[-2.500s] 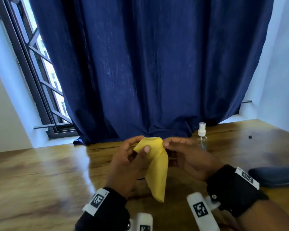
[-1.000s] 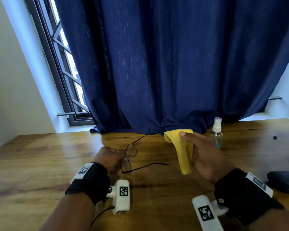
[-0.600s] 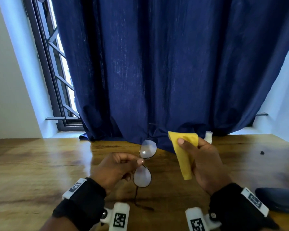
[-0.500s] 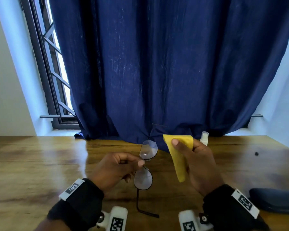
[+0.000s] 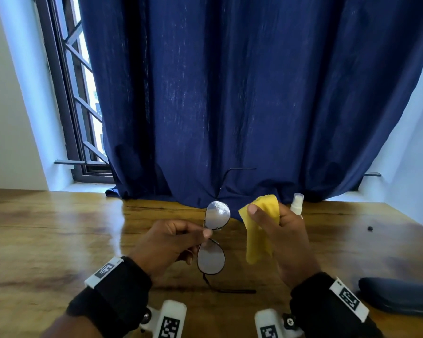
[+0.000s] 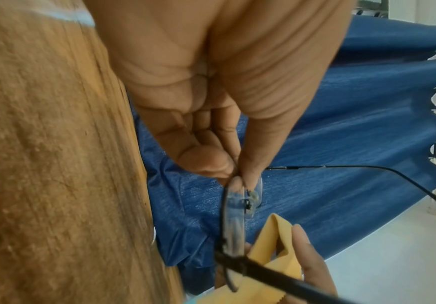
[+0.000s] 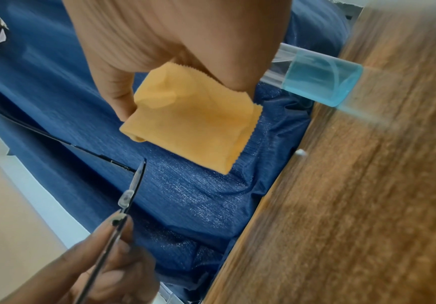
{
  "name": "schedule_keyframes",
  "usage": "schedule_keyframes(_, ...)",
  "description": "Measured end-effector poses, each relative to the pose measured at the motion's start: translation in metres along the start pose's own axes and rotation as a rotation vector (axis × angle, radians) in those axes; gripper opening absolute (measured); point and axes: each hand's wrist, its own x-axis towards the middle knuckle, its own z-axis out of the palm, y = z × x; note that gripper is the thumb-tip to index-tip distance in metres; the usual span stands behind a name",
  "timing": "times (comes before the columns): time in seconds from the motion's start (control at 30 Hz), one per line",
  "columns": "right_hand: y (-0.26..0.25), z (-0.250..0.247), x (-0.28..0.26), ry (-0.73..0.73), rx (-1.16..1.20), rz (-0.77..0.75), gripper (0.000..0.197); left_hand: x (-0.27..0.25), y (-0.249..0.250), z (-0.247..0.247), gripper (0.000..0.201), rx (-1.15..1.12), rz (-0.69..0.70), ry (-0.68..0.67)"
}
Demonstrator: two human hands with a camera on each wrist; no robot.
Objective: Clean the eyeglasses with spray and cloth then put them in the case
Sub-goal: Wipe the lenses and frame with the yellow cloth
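Observation:
My left hand pinches thin black-framed eyeglasses at the bridge and holds them turned on end above the table, one lens over the other, temples unfolded. In the left wrist view the thumb and finger meet at the eyeglasses' nose pads. My right hand holds a folded yellow cloth just right of the lenses, apart from them; in the right wrist view the cloth drapes from the fingers. A small spray bottle of blue liquid stands on the table behind the right hand. A dark case lies at the right, its lid down.
A wooden table spans the view. A dark blue curtain hangs right behind it, its hem resting on the far edge. A barred window is at the left. A small dark speck lies on the table's right side.
My left hand picked the eyeglasses up off the table and raised them on end in front of me. The right hand brought the cloth closer to the lenses.

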Motion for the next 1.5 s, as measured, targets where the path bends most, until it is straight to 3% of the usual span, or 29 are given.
schedule_keyframes(0.17, -0.0031, -0.0021, -0.0004, -0.125, 0.052, -0.032, 0.025, -0.0023, 0.0017, 0.0015, 0.034, -0.006, -0.002, -0.003)
schedule_keyframes(0.3, -0.0031, 0.0004, -0.0026, -0.105, 0.101, -0.003, 0.044, -0.003, 0.0033, 0.0033, 0.032, -0.006, -0.004, -0.008)
schedule_keyframes(0.4, -0.0051, 0.0015, -0.0031, -0.085, -0.018, -0.013, 0.026, -0.0035, 0.0042, 0.0038, 0.033, -0.003, 0.006, -0.008)
schedule_keyframes(0.57, -0.0071, -0.0034, 0.0008, -0.115, -0.316, -0.252, 0.009, -0.0069, 0.0048, 0.0078, 0.016, 0.045, 0.037, -0.031)
schedule_keyframes(0.73, -0.0074, -0.003, 0.0006, -0.161, -0.483, -0.412, 0.025, -0.0083, 0.0053, 0.01, 0.016, 0.075, 0.088, -0.026)
schedule_keyframes(0.83, -0.0045, -0.0045, 0.0021, -0.178, -0.543, -0.411, 0.018, -0.0074, 0.0039, 0.009, 0.014, 0.099, 0.12, 0.005)
schedule_keyframes(0.97, -0.0057, -0.0048, 0.0004, -0.307, -0.566, -0.408, 0.016, -0.0051, 0.0006, 0.0059, 0.013, 0.141, 0.149, 0.032)
schedule_keyframes(1.1, -0.0057, -0.0044, 0.0031, -0.175, -0.581, -0.456, 0.024, -0.005, 0.0001, 0.0071, 0.014, 0.148, 0.157, 0.03)
schedule_keyframes(1.23, -0.0073, -0.0024, 0.0005, -0.295, -0.559, -0.445, 0.033, -0.005, 0.0006, 0.0074, 0.013, 0.137, 0.157, 0.043)
schedule_keyframes(1.37, -0.008, -0.0024, 0.0024, -0.217, -0.591, -0.477, 0.04, -0.006, 0.0004, 0.0094, 0.014, 0.155, 0.156, 0.031)
schedule_keyframes(1.5, -0.0051, -0.0013, 0.0007, -0.347, -0.6, -0.443, 0.013, -0.0058, -0.0001, 0.009, 0.014, 0.165, 0.162, 0.028)
